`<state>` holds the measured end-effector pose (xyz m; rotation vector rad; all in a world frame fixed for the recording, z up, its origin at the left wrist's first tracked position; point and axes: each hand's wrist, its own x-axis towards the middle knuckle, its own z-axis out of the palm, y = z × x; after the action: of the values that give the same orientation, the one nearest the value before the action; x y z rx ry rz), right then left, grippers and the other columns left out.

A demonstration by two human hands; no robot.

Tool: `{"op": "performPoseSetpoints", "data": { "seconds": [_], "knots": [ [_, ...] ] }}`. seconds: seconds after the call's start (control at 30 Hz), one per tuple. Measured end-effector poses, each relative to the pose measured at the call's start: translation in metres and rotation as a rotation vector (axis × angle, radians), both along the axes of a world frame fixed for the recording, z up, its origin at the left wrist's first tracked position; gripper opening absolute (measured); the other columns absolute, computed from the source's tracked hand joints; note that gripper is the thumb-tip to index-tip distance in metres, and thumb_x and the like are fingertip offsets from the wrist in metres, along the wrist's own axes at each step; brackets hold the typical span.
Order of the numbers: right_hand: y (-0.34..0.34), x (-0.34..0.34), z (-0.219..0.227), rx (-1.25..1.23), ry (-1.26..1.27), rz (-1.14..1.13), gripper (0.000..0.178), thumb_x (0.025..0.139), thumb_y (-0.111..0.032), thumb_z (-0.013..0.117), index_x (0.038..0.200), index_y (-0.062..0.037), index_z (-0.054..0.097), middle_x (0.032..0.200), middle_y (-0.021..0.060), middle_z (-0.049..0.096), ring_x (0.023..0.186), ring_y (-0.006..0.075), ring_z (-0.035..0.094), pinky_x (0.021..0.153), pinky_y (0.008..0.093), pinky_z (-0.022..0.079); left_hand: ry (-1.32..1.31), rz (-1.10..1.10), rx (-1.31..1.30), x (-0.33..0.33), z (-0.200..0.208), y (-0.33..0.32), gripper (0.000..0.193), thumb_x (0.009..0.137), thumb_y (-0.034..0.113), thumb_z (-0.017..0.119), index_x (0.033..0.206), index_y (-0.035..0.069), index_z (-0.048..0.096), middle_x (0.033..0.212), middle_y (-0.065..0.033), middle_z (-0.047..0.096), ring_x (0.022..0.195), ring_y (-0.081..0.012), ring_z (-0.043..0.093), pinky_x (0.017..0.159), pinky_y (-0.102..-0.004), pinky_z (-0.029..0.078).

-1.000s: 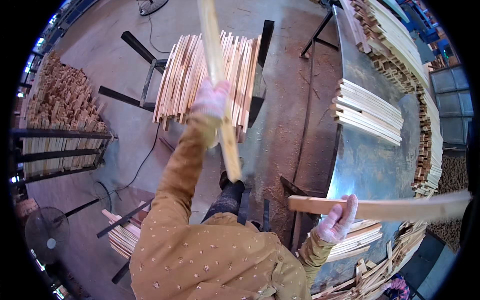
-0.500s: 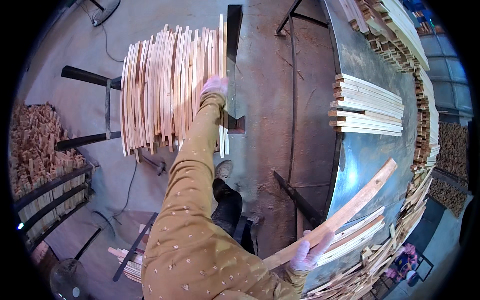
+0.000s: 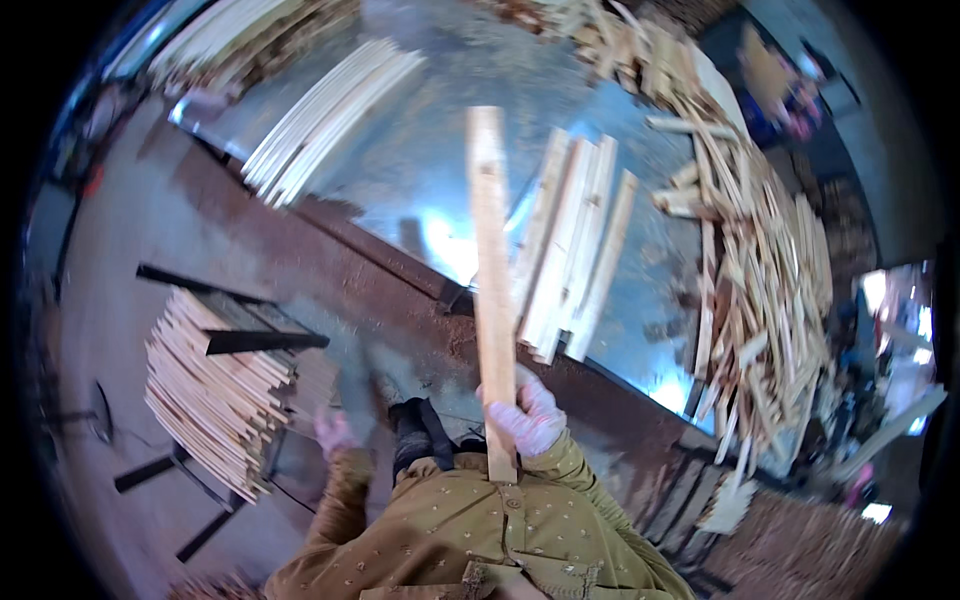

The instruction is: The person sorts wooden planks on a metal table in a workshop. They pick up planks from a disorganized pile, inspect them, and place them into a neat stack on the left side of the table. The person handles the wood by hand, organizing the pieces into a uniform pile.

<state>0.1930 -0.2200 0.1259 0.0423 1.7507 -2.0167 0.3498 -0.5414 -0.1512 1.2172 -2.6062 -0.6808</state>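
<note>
My right hand (image 3: 530,412), in a pale glove, is closed round the lower part of a long wooden strip (image 3: 488,230). The strip stands lengthwise in front of my body, its near end by my shirt front and its far end over the metal table (image 3: 420,190). Off to the left, my gloved left hand (image 3: 335,432) is blurred; its fingers look apart and no held thing shows. It hangs beside a stack of wooden strips (image 3: 210,390) lying on a dark metal rack (image 3: 265,342). Several more strips (image 3: 570,240) lie on the table just right of the held one.
Another row of strips (image 3: 330,120) lies on the table's far left. A heap of loose wood offcuts (image 3: 755,300) spreads along the right side. Dark rack posts (image 3: 145,474) jut out at the lower left. A person (image 3: 790,105) is at the far right.
My view has turned right toward the table. My left hand has come off the stack on the rack. My right hand has brought the strip up in front of my body.
</note>
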Motion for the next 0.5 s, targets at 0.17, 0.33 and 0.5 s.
{"op": "performPoseSetpoints", "data": {
  "seconds": [0.17, 0.33, 0.5],
  "knots": [
    [0.106, 0.064, 0.009, -0.098, -0.128, 0.117, 0.055, 0.094, -0.017, 0.064, 0.142, -0.0006, 0.042, 0.119, 0.0051, 0.060, 0.109, 0.0124, 0.054, 0.099, 0.0292, 0.043, 0.443, -0.366, 1.046, -0.156, 0.181, 0.203, 0.056, 0.092, 0.012, 0.060, 0.142, -0.001, 0.041, 0.136, -0.0193, 0.052, 0.123, -0.0291, 0.052, 0.105, -0.0395, 0.042],
    [0.208, 0.084, 0.026, -0.070, 0.157, -0.502, 0.049, 0.094, -0.012, 0.060, 0.138, 0.0026, 0.045, 0.120, 0.0087, 0.062, 0.108, 0.0129, 0.057, 0.094, 0.0295, 0.046, 0.244, -0.864, 0.053, -0.283, 0.237, 0.353, 0.077, 0.083, 0.034, 0.070, 0.144, 0.001, 0.038, 0.138, -0.0289, 0.046, 0.130, -0.0425, 0.043, 0.110, -0.0471, 0.035],
    [0.337, 0.096, 0.015, 0.312, 0.573, -1.132, 0.045, 0.093, -0.006, 0.059, 0.135, 0.0020, 0.047, 0.110, 0.0083, 0.064, 0.092, 0.0120, 0.059, 0.085, 0.0268, 0.049, -0.074, -1.172, -0.189, -0.317, 0.228, 0.463, 0.066, 0.081, 0.048, 0.067, 0.125, 0.000, 0.058, 0.127, -0.0263, 0.056, 0.125, -0.0405, 0.047, 0.106, -0.0452, 0.038]
  ]
}}
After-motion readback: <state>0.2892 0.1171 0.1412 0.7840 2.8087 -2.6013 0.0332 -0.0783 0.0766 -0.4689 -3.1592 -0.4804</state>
